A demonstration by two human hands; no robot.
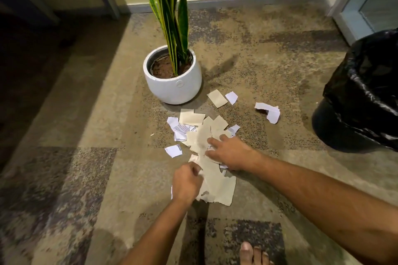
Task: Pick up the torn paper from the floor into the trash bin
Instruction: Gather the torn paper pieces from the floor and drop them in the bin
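Note:
Several torn pieces of cream and white paper lie in a heap [202, 133] on the carpet in front of me. My left hand [187, 183] is closed on a bunch of cream paper pieces [217, 187] at the near end of the heap. My right hand [231, 153] lies flat with spread fingers on top of the heap's middle. Loose scraps lie apart: a white one [173, 150] to the left, a cream one [217, 98] and a white one [231, 97] further off, a crumpled white one [269, 112] to the right. The trash bin [364, 101], lined with a black bag, stands at the right edge.
A white pot [174, 86] with a tall green snake plant stands just behind the paper. The wall and skirting run along the back, a glass door frame [366, 2] at the far right. My bare toes [254, 254] show at the bottom edge.

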